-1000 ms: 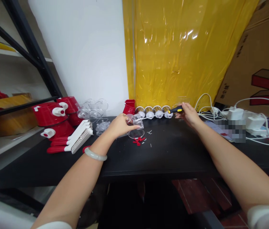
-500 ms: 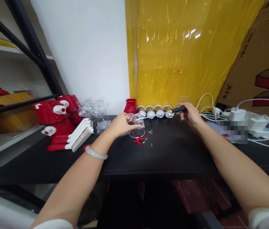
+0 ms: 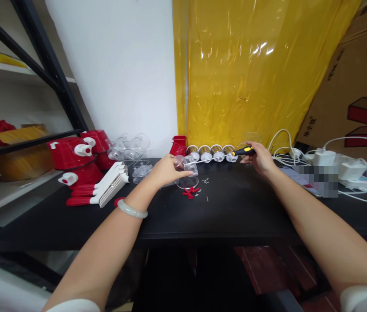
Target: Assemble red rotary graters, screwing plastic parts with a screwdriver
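- A black counter [image 3: 241, 216] stands before a white panel [image 3: 121, 78] and a yellow sheet [image 3: 251, 73].
- Left hand [image 3: 167, 170]: its grip holds a clear plastic part [image 3: 192, 169] over the counter's middle.
- Right hand [image 3: 260, 157]: its grip holds a screwdriver [image 3: 243, 150] by the handle, shaft reaching to that part.
- Small red pieces [image 3: 189, 192] lie near the left hand.

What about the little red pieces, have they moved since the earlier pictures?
No. Judged against the row of white-ended cylinders, the red pieces lie in the same spot on the black table; only the whole view has shifted slightly.
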`<state>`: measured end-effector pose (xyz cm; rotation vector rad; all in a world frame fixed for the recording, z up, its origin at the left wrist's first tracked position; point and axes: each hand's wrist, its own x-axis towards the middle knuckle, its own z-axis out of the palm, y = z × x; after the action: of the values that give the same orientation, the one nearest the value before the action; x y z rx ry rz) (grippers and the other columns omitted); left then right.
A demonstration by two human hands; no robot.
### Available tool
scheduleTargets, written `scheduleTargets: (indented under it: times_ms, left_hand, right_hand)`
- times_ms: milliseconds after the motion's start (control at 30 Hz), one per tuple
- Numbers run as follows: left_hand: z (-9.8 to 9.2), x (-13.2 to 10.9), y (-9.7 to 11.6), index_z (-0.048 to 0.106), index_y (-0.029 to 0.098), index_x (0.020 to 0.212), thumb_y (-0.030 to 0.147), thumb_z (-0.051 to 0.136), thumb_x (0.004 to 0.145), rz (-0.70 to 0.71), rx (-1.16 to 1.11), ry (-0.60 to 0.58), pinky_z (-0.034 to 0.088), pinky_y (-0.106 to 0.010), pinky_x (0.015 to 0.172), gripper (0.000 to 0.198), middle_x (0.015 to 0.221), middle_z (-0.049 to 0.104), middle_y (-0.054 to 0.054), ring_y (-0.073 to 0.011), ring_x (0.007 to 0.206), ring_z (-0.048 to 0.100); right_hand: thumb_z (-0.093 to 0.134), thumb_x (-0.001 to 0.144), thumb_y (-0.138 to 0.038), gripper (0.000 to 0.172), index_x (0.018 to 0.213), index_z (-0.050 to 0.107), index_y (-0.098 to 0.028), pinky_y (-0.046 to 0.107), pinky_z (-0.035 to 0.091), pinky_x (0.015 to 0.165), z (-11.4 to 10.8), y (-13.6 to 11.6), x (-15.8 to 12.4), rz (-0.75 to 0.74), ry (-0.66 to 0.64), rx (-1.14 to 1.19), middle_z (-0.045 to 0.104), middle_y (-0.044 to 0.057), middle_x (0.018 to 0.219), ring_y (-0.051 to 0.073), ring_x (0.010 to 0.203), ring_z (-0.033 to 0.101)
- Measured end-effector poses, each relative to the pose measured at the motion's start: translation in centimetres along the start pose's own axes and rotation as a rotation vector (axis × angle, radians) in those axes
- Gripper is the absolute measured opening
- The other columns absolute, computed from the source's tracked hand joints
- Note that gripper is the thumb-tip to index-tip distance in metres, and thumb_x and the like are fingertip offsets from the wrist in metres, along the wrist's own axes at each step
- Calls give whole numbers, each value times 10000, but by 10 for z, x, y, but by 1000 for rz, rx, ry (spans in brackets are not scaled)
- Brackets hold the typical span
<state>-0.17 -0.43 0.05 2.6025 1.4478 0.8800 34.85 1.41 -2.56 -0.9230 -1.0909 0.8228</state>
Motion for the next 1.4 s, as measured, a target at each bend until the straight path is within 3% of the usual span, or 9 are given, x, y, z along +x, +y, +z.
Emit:
scheduleTargets:
  times_ms: [100, 267, 400, 667, 833, 933, 1033, 1300, 1400]
  left_hand:
    - [1, 1, -1, 641, 195, 703, 677, 664, 669, -7, 7, -2, 419, -335, 729, 484, 800, 584, -64, -218, 809, 555]
    - [2, 1, -3, 649, 192, 716, 690, 667, 655, -7, 1, 11, 416, -329, 722, 503, 812, 585, -68, -213, 797, 553]
    - [2, 1, -4, 651, 196, 723, 691, 659, 663, -6, 10, 2, 410, -325, 715, 498, 813, 586, -62, -209, 788, 553]
    - [1, 0, -1, 654, 194, 708, 670, 662, 677, -2, 20, 4, 415, -321, 714, 477, 819, 581, -62, -205, 788, 555]
    - [1, 1, -1, 663, 191, 717, 689, 667, 655, -25, 8, -5, 425, -333, 723, 501, 817, 578, -66, -209, 782, 561]
    - [1, 1, -2, 668, 197, 733, 705, 653, 657, -24, 15, 1, 430, -340, 719, 513, 834, 581, -67, -207, 772, 567]
    - [2, 1, -2, 670, 200, 741, 708, 651, 657, -26, 29, 3, 436, -342, 717, 515, 842, 584, -69, -206, 766, 569]
    - [1, 0, -1, 678, 200, 744, 685, 659, 667, 1, 20, 1, 431, -341, 734, 491, 829, 595, -72, -226, 826, 573]
    - [1, 1, -1, 674, 196, 735, 680, 670, 660, -9, 13, 0, 432, -339, 735, 490, 828, 592, -70, -221, 815, 572]
  right_hand:
    - [563, 786, -594, 366, 838, 526, -234, 263, 372, 365, -1, 4, 3, -87, -1, -42, 349, -95, 359, 130, 288, 402]
    - [440, 809, -500, 297, 868, 547, -228, 300, 470, 451, -7, 1, 4, 4, -47, 74, 621, 5, 587, 181, 479, 607]
    - [440, 806, -403, 230, 883, 555, -220, 295, 484, 475, -8, -1, 4, -14, -36, 78, 647, 11, 644, 170, 513, 618]
    - [554, 800, -622, 410, 702, 406, -252, 239, 259, 305, -5, 3, 6, -129, 5, -110, 264, -99, 322, 96, 261, 255]
    - [368, 843, -640, 434, 779, 492, -229, 283, 412, 374, -12, 7, 9, 45, -3, -69, 507, -12, 449, 163, 358, 508]
    - [445, 806, -490, 297, 891, 545, -224, 291, 479, 450, -11, 6, 8, 69, -65, 17, 656, 28, 694, 208, 570, 671]
    - [539, 751, -401, 235, 914, 552, -233, 269, 493, 476, -8, 4, 4, 20, -87, 81, 669, 8, 781, 195, 647, 696]
    - [566, 777, -664, 447, 703, 448, -239, 223, 326, 316, -8, 4, 6, -95, -43, -112, 360, -84, 330, 96, 266, 337]
    - [437, 809, -716, 494, 726, 467, -230, 247, 391, 348, -9, 4, 6, -33, -12, -79, 458, -39, 384, 124, 305, 437]
